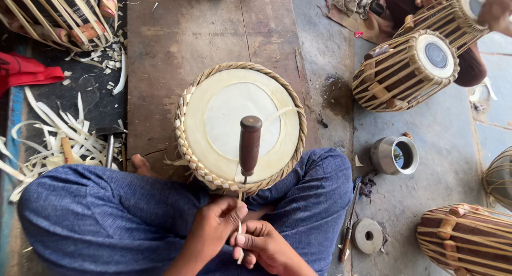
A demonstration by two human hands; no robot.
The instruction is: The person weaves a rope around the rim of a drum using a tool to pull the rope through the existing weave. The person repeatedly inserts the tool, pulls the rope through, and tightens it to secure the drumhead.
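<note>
step: lacing drum rim, judged | left hand pinches pale strip at braided edge; right hand closed on strip's lower end | drum upright between knees on floor; awl stuck in rim | next: likely pull strip taut, needs firm pinch

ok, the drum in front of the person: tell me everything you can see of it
The drum stands head-up between the person's crossed legs on a wooden board. Its round skin is cream with a paler centre patch, ringed by a braided pale strap rim. A dark wooden-handled tool is stuck at its near edge, handle up. Just below it, the left hand and right hand pinch a thin pale strip coming from the rim. The body is hidden.
</note>
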